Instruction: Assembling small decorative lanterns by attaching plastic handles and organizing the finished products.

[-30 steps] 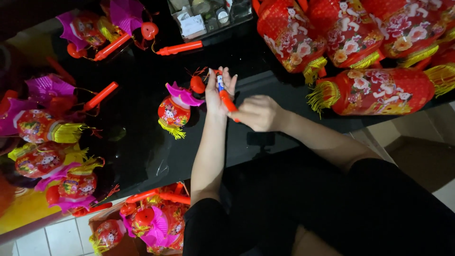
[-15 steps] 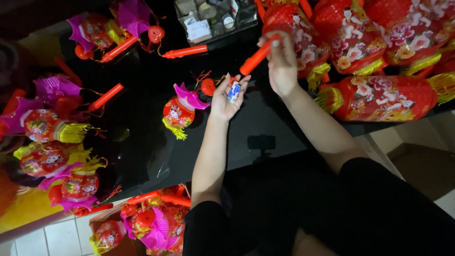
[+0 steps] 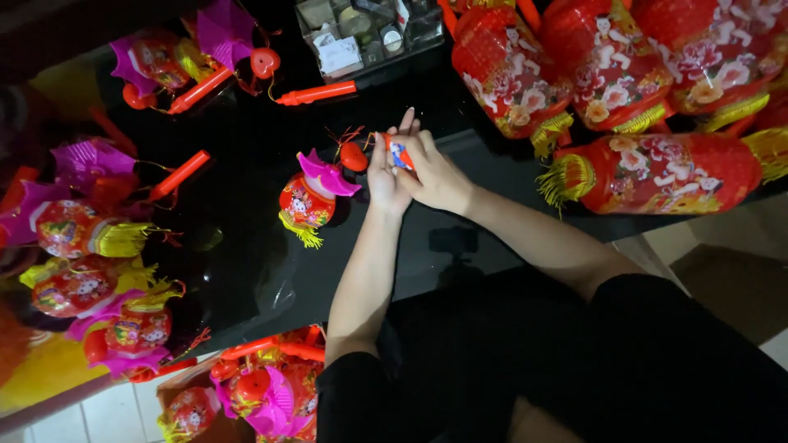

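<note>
My left hand (image 3: 382, 174) and my right hand (image 3: 437, 179) meet over the black glossy table (image 3: 246, 246). Together they hold a small red, blue and white piece (image 3: 400, 154); the left palm backs it with fingers straight up, while the right fingers pinch it from the side. Just left of the hands lies a small red lantern (image 3: 305, 201) with a pink top and yellow tassel. A red ball (image 3: 354, 156) on a thin wire lies beside it, close to my left hand.
Large red flowered lanterns (image 3: 657, 172) with gold tassels crowd the right and top right. A clear box (image 3: 361, 33) of small parts stands at the back. Red plastic sticks (image 3: 316, 94) lie loose. Several small lanterns (image 3: 78, 230) pile up left, more in a carton (image 3: 254, 394) below.
My right hand, raised to the upper right with a red stick half a second ago, has come back down to my left hand without the stick and now grips the small piece.
</note>
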